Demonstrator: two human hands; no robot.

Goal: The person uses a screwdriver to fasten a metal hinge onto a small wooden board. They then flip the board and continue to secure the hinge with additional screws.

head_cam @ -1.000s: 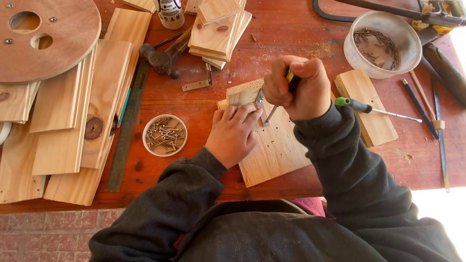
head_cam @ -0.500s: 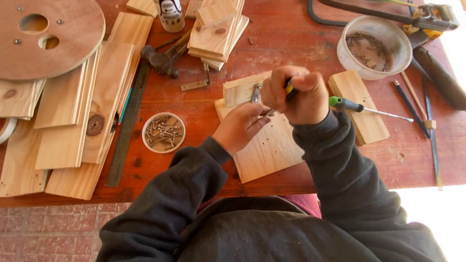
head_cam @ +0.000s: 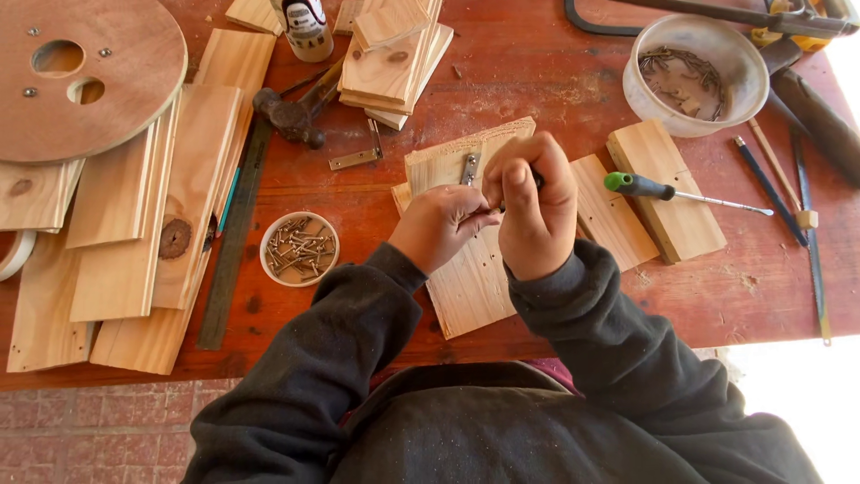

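Currently right hand [head_cam: 535, 211] clenched round screwdriver handle, left hand [head_cam: 443, 224] pinching screw at hinge [head_cam: 468, 168]; keep driver vertical, board [head_cam: 466, 260] flat.

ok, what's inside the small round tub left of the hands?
The small round tub holds a loose heap of short metal screws, shown from above. They cover its bottom, so what lies beneath them cannot be seen. Neither the left hand nor the right hand touches it.

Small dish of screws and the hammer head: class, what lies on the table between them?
Between the dish of screws and hammer, the head view shows only bare red table.
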